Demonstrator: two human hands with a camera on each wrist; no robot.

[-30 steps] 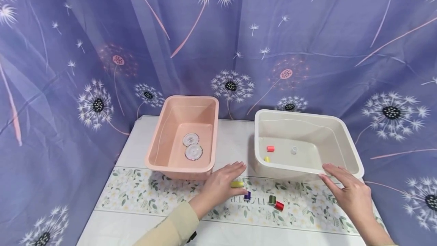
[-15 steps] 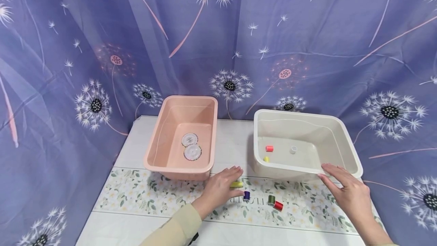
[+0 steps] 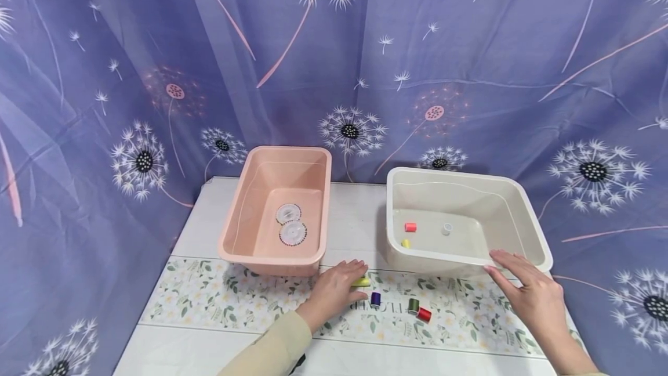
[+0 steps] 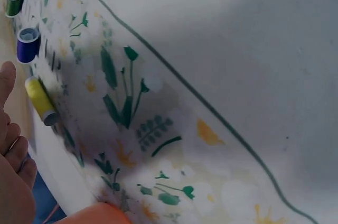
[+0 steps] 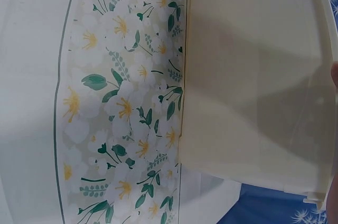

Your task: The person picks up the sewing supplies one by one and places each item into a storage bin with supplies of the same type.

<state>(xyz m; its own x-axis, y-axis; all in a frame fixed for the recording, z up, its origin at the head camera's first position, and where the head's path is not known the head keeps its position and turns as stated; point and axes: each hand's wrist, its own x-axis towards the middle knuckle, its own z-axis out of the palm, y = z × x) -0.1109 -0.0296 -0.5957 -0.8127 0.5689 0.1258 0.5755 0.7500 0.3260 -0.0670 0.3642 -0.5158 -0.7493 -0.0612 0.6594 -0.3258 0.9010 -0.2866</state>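
My left hand (image 3: 336,290) is spread palm down beside a yellow spool (image 3: 362,282), its fingers partly over it; contact cannot be told. Right of the thumb stands a purple spool (image 3: 376,299), apart from it. The left wrist view shows the yellow spool (image 4: 40,100) on its side and the purple spool (image 4: 28,45). Farther right, a green spool (image 3: 413,306) touches a red one (image 3: 424,314). My right hand (image 3: 534,292) rests with its fingertips and thumb at the front rim of a white basin (image 3: 443,257), holding no spool.
Inside the white basin lie a coral spool (image 3: 410,227), a yellow spool (image 3: 405,243) and a white spool (image 3: 447,228). A pink basin (image 3: 276,259) at the left holds two round pin wheels (image 3: 293,233). A patterned curtain (image 3: 292,115) hangs behind.
My left hand has drawn back slightly to the left and nearer me, its thumb moving clear of the purple spool. My right hand keeps its place at the basin rim.
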